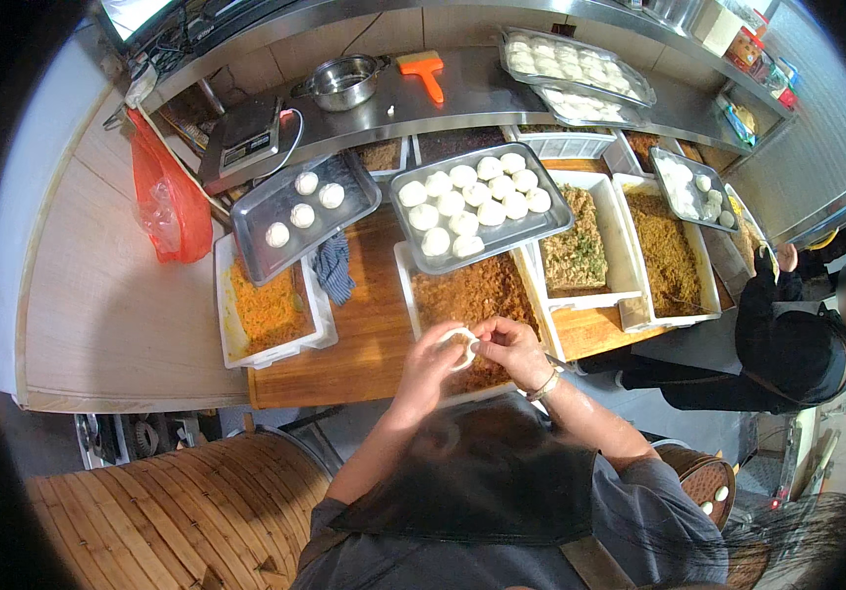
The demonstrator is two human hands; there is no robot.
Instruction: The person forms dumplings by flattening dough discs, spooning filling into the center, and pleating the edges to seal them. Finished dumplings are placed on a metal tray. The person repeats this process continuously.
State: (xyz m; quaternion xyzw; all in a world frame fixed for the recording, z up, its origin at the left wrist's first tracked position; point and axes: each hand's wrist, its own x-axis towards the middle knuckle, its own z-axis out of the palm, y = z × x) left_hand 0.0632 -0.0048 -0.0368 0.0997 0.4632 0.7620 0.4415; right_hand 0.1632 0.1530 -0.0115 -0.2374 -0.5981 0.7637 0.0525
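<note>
A round dough wrapper (469, 357) with a raised pale rim and brownish filling inside rests cupped in my left hand (423, 370). The fingertips of my right hand (517, 352) pinch the wrapper's edge. Both hands are above a white bin (407, 284) of reddish-brown minced filling (460, 291). A thin dark handle (560, 362) shows beside my right wrist; whether I hold it is unclear. Across the bin's far end lies a metal tray (497, 240) with several rows of closed buns (476, 194). Left of it, a second metal tray (342, 230) carries several pleated buns (303, 215).
Bins of orange filling (264, 302), greenish filling (574, 247) and yellow-brown filling (663, 254) stand around the wooden table (371, 324). A steel pot (343, 82) and orange-handled brush (427, 74) sit behind. A large bamboo steamer (172, 509) is at lower left. A person (792, 346) works at right.
</note>
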